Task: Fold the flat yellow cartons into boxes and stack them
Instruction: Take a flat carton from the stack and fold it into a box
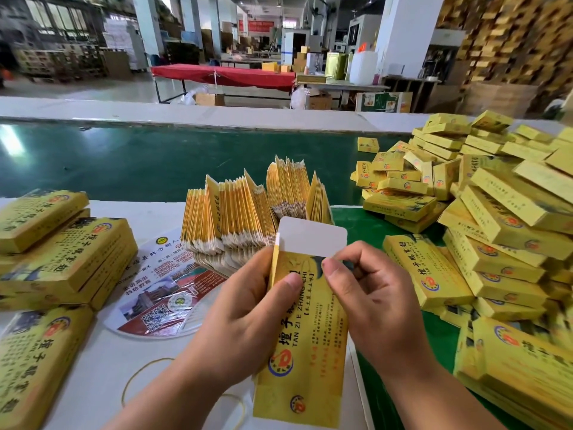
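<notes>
In the head view, both hands hold one flat yellow printed carton (305, 330) above the white bench (102, 380). The left hand (248, 315) grips its left edge, thumb on the face; the right hand (372, 293) pinches near its white top flap (313, 234). Behind stands a bundle of flat yellow cartons (254, 212). Folded yellow boxes (483, 212) lie heaped at right, and more are stacked at left (62, 252).

Left hand (248, 302) and right hand (372, 293) pinch (fingers curled).
</notes>
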`<control>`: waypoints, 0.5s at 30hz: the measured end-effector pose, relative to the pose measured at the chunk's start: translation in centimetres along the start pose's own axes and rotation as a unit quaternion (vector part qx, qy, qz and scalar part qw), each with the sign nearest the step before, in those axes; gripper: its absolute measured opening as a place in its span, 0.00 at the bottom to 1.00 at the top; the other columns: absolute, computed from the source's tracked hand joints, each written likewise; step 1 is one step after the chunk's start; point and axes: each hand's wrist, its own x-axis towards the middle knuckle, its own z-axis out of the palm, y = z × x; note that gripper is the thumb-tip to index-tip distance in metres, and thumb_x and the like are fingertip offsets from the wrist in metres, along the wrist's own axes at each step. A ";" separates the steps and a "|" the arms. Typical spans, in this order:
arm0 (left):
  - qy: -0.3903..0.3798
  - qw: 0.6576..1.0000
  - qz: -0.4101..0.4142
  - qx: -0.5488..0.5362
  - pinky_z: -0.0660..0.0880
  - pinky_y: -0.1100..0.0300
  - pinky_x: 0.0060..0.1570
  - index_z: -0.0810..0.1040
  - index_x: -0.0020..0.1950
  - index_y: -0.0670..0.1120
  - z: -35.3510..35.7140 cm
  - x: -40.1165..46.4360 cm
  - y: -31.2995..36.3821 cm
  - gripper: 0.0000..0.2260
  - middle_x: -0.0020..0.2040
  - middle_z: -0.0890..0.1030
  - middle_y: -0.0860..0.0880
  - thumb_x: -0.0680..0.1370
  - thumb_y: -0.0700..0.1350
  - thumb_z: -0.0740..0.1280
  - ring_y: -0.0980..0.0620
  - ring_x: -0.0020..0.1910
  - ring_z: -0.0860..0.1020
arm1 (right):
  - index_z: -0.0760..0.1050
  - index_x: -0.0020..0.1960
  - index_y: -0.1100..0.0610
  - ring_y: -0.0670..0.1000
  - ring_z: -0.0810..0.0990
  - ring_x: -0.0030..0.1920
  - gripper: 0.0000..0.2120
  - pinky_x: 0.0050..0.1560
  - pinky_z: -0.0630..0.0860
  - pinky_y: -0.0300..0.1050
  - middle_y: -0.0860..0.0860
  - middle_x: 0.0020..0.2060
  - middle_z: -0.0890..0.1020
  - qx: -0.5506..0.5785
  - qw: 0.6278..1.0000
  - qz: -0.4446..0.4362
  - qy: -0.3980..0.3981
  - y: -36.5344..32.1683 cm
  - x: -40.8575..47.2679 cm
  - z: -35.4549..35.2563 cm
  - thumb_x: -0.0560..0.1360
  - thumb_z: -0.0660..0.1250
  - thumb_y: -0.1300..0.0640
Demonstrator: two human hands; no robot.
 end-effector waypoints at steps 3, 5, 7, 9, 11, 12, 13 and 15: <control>0.025 0.999 0.042 0.000 0.82 0.47 0.38 0.72 0.62 0.54 -0.2 0.2 0.1 0.18 0.46 0.83 0.40 0.74 0.46 0.71 0.42 0.41 0.84 | 0.72 0.35 0.56 0.52 0.68 0.25 0.15 0.24 0.64 0.44 0.55 0.25 0.70 -0.024 1.000 -0.010 -0.004 0.0 0.1 -0.1 0.76 0.65 0.48; 0.035 0.998 0.054 0.003 0.82 0.43 0.39 0.72 0.63 0.57 -0.5 0.2 0.1 0.22 0.47 0.83 0.39 0.72 0.45 0.72 0.38 0.41 0.83 | 0.71 0.34 0.55 0.46 0.66 0.25 0.16 0.24 0.63 0.40 0.51 0.24 0.69 -0.022 1.000 -0.012 -0.001 0.0 0.1 -0.1 0.76 0.65 0.48; 0.031 0.998 0.052 0.021 0.80 0.37 0.38 0.74 0.61 0.54 -0.7 0.2 0.2 0.21 0.46 0.81 0.36 0.70 0.44 0.73 0.30 0.40 0.80 | 0.70 0.33 0.55 0.46 0.65 0.25 0.16 0.24 0.63 0.39 0.53 0.24 0.68 -0.029 0.999 -0.017 0.002 0.1 0.2 -0.2 0.76 0.65 0.48; 0.016 0.998 0.047 0.046 0.80 0.36 0.38 0.75 0.58 0.52 -0.8 0.2 0.1 0.18 0.44 0.81 0.37 0.70 0.44 0.74 0.29 0.41 0.79 | 0.69 0.32 0.53 0.45 0.65 0.25 0.16 0.25 0.62 0.38 0.53 0.24 0.67 -0.047 0.999 -0.027 0.004 0.1 0.2 -0.3 0.76 0.65 0.49; 0.002 0.997 0.046 0.061 0.82 0.42 0.38 0.76 0.54 0.51 -0.9 0.2 0.0 0.15 0.43 0.83 0.41 0.70 0.45 0.74 0.37 0.39 0.81 | 0.69 0.32 0.56 0.44 0.64 0.25 0.17 0.25 0.61 0.37 0.54 0.25 0.67 -0.060 0.998 -0.032 -0.001 0.1 0.2 -0.4 0.76 0.65 0.49; -0.002 0.997 0.042 0.067 0.81 0.45 0.37 0.77 0.51 0.51 -1.0 0.3 -0.1 0.13 0.41 0.83 0.42 0.70 0.46 0.75 0.41 0.38 0.83 | 0.69 0.33 0.58 0.44 0.64 0.25 0.18 0.26 0.61 0.37 0.55 0.25 0.67 -0.064 0.997 -0.033 -0.005 0.1 0.2 -0.4 0.76 0.65 0.49; -0.003 0.997 0.037 0.074 0.80 0.45 0.36 0.77 0.49 0.50 -1.1 0.3 -0.1 0.11 0.40 0.83 0.42 0.69 0.47 0.75 0.42 0.37 0.83 | 0.69 0.33 0.59 0.44 0.64 0.25 0.19 0.26 0.61 0.37 0.55 0.24 0.67 -0.065 0.997 -0.033 -0.011 0.1 0.2 -0.4 0.77 0.65 0.49; -0.004 0.995 0.033 0.091 0.79 0.41 0.35 0.76 0.43 0.48 -1.3 0.4 -0.2 0.09 0.38 0.82 0.41 0.70 0.49 0.74 0.40 0.36 0.82 | 0.69 0.32 0.60 0.43 0.64 0.25 0.19 0.25 0.61 0.37 0.53 0.24 0.66 -0.066 0.997 -0.034 -0.022 0.0 0.2 -0.4 0.77 0.65 0.49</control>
